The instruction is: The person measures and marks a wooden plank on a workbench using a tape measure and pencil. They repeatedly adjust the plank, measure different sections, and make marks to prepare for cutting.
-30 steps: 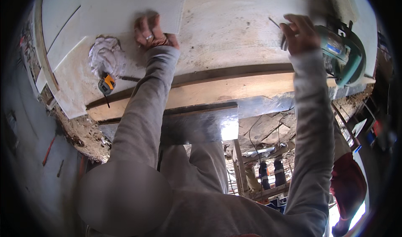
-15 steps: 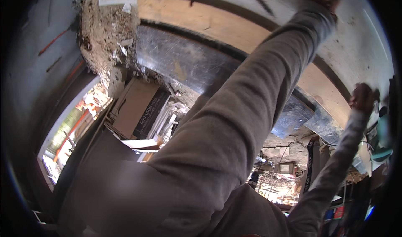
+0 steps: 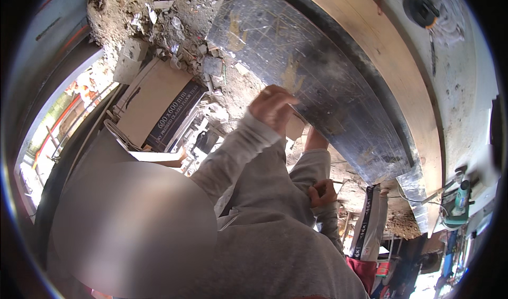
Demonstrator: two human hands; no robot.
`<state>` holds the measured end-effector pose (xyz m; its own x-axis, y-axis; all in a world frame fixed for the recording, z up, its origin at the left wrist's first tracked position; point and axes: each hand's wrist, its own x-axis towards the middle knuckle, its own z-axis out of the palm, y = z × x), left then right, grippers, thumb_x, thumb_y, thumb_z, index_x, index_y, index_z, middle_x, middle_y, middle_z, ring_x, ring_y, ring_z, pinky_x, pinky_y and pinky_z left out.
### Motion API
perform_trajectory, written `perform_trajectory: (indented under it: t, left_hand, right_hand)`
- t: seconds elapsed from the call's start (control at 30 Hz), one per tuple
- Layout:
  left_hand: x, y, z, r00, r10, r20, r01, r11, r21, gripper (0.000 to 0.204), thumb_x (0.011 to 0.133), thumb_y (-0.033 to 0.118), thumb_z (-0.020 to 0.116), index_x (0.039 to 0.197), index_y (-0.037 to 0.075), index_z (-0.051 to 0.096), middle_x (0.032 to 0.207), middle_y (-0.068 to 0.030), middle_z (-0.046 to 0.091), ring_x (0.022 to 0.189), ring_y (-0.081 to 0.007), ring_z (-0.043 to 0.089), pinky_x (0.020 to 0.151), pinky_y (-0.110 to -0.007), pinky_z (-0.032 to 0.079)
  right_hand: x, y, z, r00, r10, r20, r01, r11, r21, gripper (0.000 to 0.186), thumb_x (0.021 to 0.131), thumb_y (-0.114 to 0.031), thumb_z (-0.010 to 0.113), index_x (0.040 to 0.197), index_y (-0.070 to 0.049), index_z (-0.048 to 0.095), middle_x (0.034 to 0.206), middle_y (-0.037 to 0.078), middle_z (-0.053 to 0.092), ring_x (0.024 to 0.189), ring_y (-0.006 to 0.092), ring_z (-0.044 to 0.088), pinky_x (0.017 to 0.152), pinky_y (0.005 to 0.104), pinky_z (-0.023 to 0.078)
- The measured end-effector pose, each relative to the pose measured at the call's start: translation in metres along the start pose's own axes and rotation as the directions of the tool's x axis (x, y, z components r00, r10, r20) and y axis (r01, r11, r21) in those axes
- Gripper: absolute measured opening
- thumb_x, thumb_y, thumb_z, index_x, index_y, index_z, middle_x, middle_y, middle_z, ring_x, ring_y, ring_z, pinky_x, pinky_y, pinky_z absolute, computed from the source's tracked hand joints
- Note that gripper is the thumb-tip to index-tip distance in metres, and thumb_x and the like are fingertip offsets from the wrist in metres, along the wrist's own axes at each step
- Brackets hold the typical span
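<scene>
left hand (image 3: pixel 272 107) beside dark panel (image 3: pixel 328 85)

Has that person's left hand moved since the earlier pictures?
Yes, inward: the left hand was beyond the pale wooden plank and is now on its near side.

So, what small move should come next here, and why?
I'd probably lift the right hand toward the pale work surface: it sits low by the trousers, and the left hand is near the dark panel's edge, while the tape measure and green power tool lie on that surface, away from both hands.
</scene>
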<state>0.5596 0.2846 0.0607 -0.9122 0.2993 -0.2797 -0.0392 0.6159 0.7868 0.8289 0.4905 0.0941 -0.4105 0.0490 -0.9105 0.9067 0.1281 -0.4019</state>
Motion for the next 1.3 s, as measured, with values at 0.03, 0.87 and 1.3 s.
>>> perform_trajectory:
  t: [0.03, 0.87, 1.3]
  left_hand:
    - [-0.004, -0.018, -0.013, 0.999, -0.007, -0.032, 0.007, 1.000, 0.008, 0.022, 0.073, -0.006, 0.060, 0.091, 0.004, 0.068, 0.089, -0.0121, 0.066, 0.084, -0.0242, 0.065, 0.072, -0.034, 0.053]
    - [0.279, 0.097, 0.119, 0.926, 0.217, 0.309, -0.282, 0.942, 0.182, 0.064, 0.080, 0.021, 0.073, 0.138, 0.018, 0.047, 0.137, -0.0105, 0.050, 0.130, -0.0268, 0.044, 0.106, -0.043, 0.041]
    - [-0.038, 0.034, 0.008, 0.756, -0.413, 0.508, 0.654, 0.430, -0.623, 0.051, 0.070, 0.017, 0.059, 0.117, -0.001, 0.054, 0.078, -0.0026, 0.056, 0.070, -0.0138, 0.057, 0.065, -0.026, 0.048]
  right_hand:
    - [0.000, -0.007, 0.002, 0.998, 0.039, -0.041, -0.039, 0.999, 0.001, 0.023, 0.081, -0.006, 0.066, 0.103, -0.002, 0.060, 0.071, 0.004, 0.063, 0.059, 0.0132, 0.060, 0.058, 0.0284, 0.049]
    - [0.004, -0.086, -0.047, 0.936, 0.123, 0.331, -0.256, 0.882, 0.396, 0.038, 0.091, -0.013, 0.055, 0.125, 0.006, 0.054, 0.078, 0.011, 0.066, 0.070, 0.0173, 0.065, 0.065, 0.0292, 0.054]
    - [0.111, -0.221, -0.057, 0.909, -0.309, 0.279, 0.341, 0.937, -0.076, 0.018, 0.094, -0.016, 0.053, 0.092, 0.000, 0.057, 0.073, 0.006, 0.057, 0.061, 0.0107, 0.050, 0.058, 0.0258, 0.043]
